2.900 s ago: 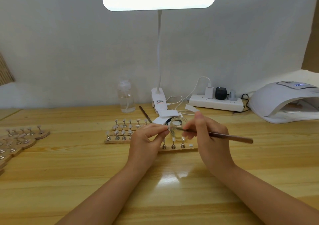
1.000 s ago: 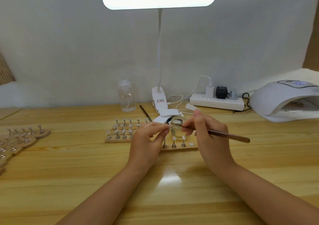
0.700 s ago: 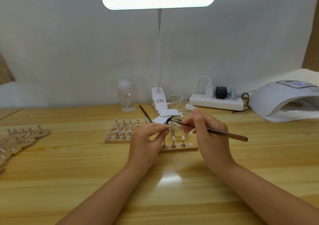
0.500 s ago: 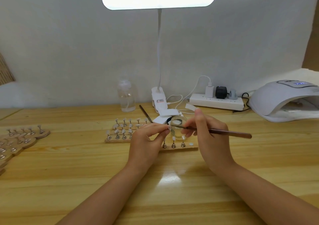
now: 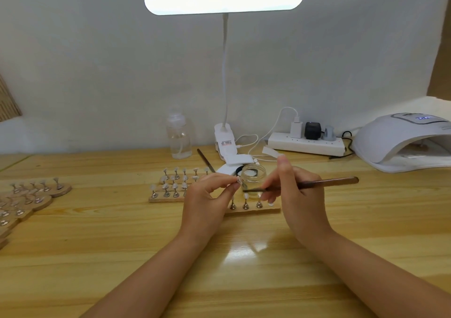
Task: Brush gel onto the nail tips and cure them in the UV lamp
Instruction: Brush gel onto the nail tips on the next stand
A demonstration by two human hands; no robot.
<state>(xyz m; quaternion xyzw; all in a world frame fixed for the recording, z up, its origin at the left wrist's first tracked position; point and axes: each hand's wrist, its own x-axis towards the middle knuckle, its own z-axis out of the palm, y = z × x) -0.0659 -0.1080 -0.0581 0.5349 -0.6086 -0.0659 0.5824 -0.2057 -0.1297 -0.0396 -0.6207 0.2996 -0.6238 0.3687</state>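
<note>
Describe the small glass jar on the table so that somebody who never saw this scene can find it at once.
Start at the desk lamp and follow its neck down to the white clip base. Just in front of that, between the two hands, stands the glass jar. It is short, clear and open-topped, unlike the taller capped bottle near the wall.

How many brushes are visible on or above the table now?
2. One brush is held in the right hand, its tip in front of the glass jar. The second brush lies on the table behind the nail stands. Others may be hidden.
</note>
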